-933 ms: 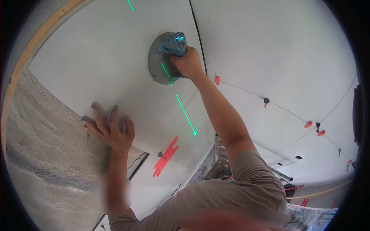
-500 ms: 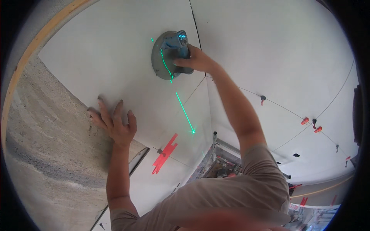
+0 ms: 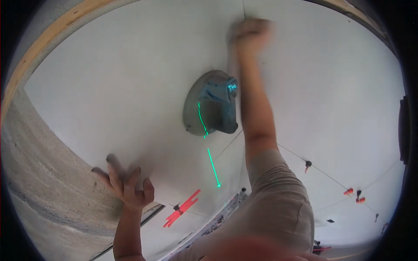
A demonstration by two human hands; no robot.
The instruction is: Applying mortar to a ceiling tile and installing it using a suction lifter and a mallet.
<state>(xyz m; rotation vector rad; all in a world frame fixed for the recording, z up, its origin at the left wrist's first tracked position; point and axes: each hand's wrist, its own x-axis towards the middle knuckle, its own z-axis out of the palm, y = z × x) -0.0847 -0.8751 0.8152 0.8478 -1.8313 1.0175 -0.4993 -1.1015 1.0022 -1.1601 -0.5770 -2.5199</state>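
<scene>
A round grey-and-blue suction lifter (image 3: 229,114) with a bar handle sits on a large white panel (image 3: 130,69); nobody holds it. My right hand (image 3: 252,35) is up past it, curled into a fist at the joint between this panel and the white panel (image 3: 331,87) to the right. Motion blurs the fist, and I see nothing in it. At the lower left, my left hand (image 3: 133,189) rests with spread fingers on the panel's edge, its fingertips reaching over the rough concrete. A green laser line (image 3: 213,166) crosses the lifter and the panel.
Rough concrete (image 3: 56,161) shows at the left, with a wooden strip (image 3: 48,32) along the upper left. Red tape (image 3: 185,209) crosses a joint under a small dark clip (image 3: 176,208). Black and red levelling clips (image 3: 308,164) dot the joints at right.
My right hand has let go of the suction lifter and moved up to the panel joint, closed. The left hand stays at the panel edge. The whole view has shifted upward.
</scene>
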